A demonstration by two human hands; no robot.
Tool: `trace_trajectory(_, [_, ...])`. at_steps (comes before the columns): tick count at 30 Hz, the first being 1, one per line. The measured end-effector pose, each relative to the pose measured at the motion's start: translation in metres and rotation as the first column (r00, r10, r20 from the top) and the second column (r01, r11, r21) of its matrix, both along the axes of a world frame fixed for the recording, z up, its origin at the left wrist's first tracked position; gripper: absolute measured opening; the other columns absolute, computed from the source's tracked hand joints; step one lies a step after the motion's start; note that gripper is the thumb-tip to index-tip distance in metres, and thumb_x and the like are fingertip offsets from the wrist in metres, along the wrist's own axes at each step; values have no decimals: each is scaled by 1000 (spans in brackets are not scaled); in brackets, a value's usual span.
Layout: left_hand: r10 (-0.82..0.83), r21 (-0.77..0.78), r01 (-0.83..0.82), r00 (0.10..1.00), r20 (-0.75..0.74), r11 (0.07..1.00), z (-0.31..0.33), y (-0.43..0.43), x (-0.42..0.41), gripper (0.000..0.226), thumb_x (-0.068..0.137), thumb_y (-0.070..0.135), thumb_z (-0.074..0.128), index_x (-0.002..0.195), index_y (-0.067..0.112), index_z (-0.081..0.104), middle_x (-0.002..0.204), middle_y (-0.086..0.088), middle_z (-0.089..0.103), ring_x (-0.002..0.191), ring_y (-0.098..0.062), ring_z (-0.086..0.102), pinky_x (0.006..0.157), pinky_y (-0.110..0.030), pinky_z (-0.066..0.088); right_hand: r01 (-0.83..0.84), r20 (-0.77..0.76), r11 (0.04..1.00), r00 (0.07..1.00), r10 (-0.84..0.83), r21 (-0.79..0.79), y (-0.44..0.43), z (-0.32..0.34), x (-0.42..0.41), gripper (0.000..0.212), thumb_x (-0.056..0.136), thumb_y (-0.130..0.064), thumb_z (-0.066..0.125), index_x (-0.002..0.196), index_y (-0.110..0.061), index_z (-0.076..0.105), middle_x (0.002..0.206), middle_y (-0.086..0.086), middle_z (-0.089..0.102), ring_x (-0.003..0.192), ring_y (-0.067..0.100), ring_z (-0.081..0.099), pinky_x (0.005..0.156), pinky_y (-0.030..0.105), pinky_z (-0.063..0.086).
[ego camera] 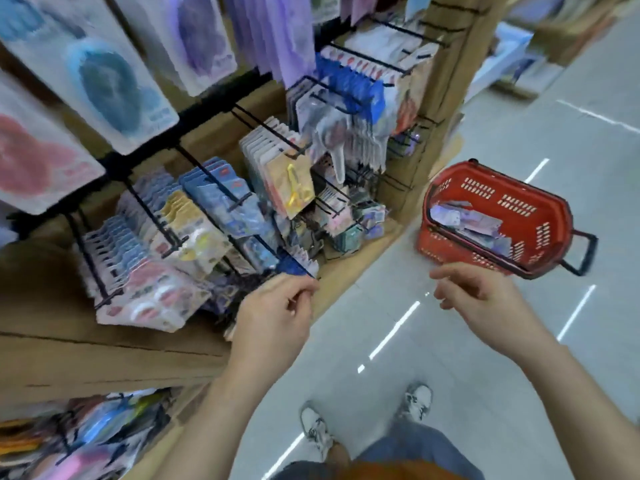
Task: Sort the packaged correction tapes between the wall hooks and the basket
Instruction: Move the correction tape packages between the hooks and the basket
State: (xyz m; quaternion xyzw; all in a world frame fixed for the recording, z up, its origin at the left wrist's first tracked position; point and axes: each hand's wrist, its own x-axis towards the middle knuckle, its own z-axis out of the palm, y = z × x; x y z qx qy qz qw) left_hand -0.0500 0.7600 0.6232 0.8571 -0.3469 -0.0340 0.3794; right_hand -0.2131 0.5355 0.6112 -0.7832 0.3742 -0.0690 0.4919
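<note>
Packaged correction tapes (pixel 221 199) hang in rows on black wall hooks (pixel 204 171) at the left, blurred by motion. My left hand (pixel 273 306) is at the tip of the lowest hook (pixel 299 268), fingers curled and thumb against forefinger. Dark purple packs (pixel 225 294) lie under it; blur hides whether it pinches a pack. A red basket (pixel 519 199) stands on the floor at the right with several purple and blue packs (pixel 474 223) inside. My right hand (pixel 478 296) hovers in front of the basket, fingers loosely curled, holding nothing.
Larger blister packs (pixel 104 81) hang on the upper hooks. A wooden shelf ledge (pixel 104 351) runs under the hooks, with more goods (pixel 86 441) below it. A wooden end post (pixel 446 81) closes the display. Grey floor (pixel 450 358) lies between me and the basket.
</note>
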Motion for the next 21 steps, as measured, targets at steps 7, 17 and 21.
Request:
trace_trajectory(7, [-152,318,300,896,-417,899,-64,-145,-48,32,89,7,61,86,38,68,84,22,68,80,1,64,76,-12,46,255,-167,967,955,-246,30,-106,-45,-111,21,96,-13,57,103,-30,67,77,-10,72,66,2,69,63,22,50])
trace_trajectory(17, [-178,243,333,849,-497,911,-102,-350,-65,34,91,5,56,80,36,65,80,9,71,80,-12,67,76,-25,50,686,-108,682,720,-685,253,-241,-93,-161,18,95,-8,57,103,-19,68,95,11,72,83,24,69,74,35,56])
trace_trajectory(21, [-194,220,351,831,-522,910,-133,-428,-44,34,93,9,53,82,39,64,82,10,71,81,-12,66,73,-27,49,741,-126,567,641,-757,360,-295,-122,-130,19,96,-7,53,109,-13,67,95,9,71,81,22,68,73,31,56])
